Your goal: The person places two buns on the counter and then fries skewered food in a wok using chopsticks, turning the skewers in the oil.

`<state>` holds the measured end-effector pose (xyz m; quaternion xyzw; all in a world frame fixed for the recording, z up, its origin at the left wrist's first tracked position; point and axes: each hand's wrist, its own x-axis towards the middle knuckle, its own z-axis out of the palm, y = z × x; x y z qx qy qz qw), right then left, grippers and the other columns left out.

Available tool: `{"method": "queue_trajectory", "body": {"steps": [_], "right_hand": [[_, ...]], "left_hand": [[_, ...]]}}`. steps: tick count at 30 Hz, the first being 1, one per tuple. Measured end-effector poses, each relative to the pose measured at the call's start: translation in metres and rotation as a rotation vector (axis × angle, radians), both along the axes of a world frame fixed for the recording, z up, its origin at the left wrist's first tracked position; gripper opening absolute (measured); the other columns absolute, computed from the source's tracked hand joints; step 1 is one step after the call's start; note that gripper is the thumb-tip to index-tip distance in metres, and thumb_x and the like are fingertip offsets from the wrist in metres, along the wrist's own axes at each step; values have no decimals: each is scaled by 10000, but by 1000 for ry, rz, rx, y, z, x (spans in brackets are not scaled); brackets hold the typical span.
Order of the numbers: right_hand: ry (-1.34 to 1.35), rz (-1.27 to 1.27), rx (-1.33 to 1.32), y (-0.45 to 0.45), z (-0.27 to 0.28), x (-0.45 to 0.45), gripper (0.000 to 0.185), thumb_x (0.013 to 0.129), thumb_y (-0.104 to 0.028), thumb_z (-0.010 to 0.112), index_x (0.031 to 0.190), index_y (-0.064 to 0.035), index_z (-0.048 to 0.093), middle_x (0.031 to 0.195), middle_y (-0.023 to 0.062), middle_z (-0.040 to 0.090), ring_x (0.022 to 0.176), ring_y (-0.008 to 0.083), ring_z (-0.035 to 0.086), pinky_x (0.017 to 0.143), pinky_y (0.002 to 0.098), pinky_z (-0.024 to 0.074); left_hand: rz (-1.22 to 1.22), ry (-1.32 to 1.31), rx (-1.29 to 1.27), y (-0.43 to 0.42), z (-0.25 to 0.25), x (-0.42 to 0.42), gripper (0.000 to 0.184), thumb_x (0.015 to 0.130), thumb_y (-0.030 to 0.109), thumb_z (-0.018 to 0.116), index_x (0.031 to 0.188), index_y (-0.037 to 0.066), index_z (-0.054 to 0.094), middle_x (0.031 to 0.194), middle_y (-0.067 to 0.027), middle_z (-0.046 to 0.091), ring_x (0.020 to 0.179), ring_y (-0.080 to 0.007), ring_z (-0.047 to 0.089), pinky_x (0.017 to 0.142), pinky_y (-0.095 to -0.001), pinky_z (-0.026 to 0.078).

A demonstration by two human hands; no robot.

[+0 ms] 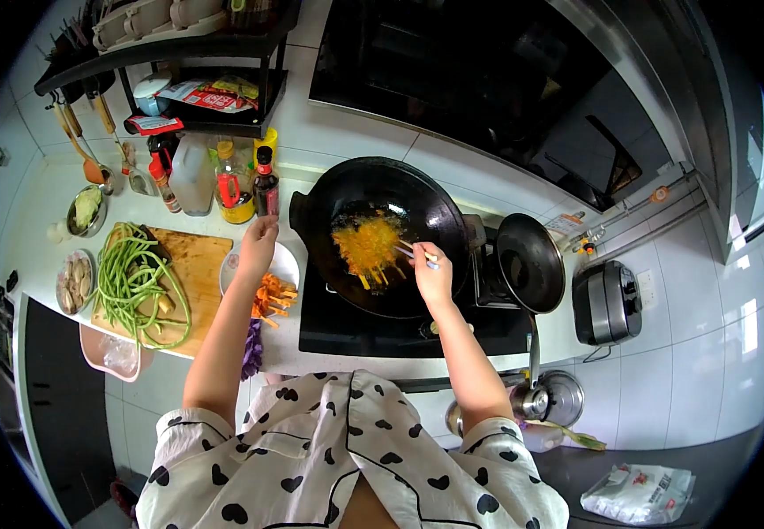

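My right hand grips a pair of chopsticks, their tips reaching into a large black wok. Orange strips, which look like carrot, lie in bubbling yellow-orange foam in the wok. My left hand is above a white bowl, its fingers drawn together near the dark sauce bottle. Whether anything is pinched in those fingers I cannot make out. More orange strips lie in the bowl's near side, partly behind my left forearm.
Left of the bowl, a wooden cutting board holds long green beans. Bottles stand behind it, under a black shelf. A smaller black pan sits right of the wok, its handle projecting toward me. Farther right is a dark appliance.
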<state>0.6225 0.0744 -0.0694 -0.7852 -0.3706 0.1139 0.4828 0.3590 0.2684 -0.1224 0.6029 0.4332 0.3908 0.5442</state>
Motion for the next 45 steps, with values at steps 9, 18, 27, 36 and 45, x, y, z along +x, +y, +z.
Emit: {"method": "queue_trajectory", "body": {"steps": [9, 18, 27, 36, 45], "right_hand": [[446, -170, 206, 2, -8, 37, 269, 921, -258, 528, 902, 5, 587, 798, 73, 633, 586, 152, 633, 512, 231, 489], [320, -192, 241, -6, 7, 37, 259, 924, -235, 518, 904, 9, 603, 745, 59, 609, 583, 115, 607, 525, 219, 461], [-39, -10, 23, -6, 3, 12, 175, 895, -189, 545, 885, -31, 620, 685, 60, 587, 588, 167, 599, 560, 284, 459], [136, 6, 76, -1, -1, 1, 225, 902, -200, 552, 855, 10, 615, 697, 68, 624, 617, 124, 621, 568, 256, 458], [100, -58, 74, -1, 4, 7, 212, 892, -184, 546, 879, 17, 615, 690, 74, 626, 596, 137, 623, 563, 265, 467]], "left_hand": [[8, -17, 4, 2, -4, 1, 279, 892, 141, 500, 1106, -28, 561, 901, -36, 585, 811, -109, 511, 746, -236, 418], [19, -17, -18, 2, -4, -1, 284, 895, 148, 500, 1109, -30, 556, 888, -30, 580, 788, -96, 502, 723, -227, 416], [5, -8, 8, 3, -6, 3, 288, 894, 142, 495, 1114, -35, 552, 916, -38, 587, 819, -101, 512, 750, -226, 417], [3, -13, -14, 0, 0, 2, 283, 897, 144, 501, 1108, -38, 553, 913, -33, 584, 819, -98, 508, 751, -226, 416], [20, -17, -18, -2, 6, 1, 273, 897, 139, 505, 1101, -36, 555, 845, -9, 560, 761, -85, 490, 697, -215, 410]]}}
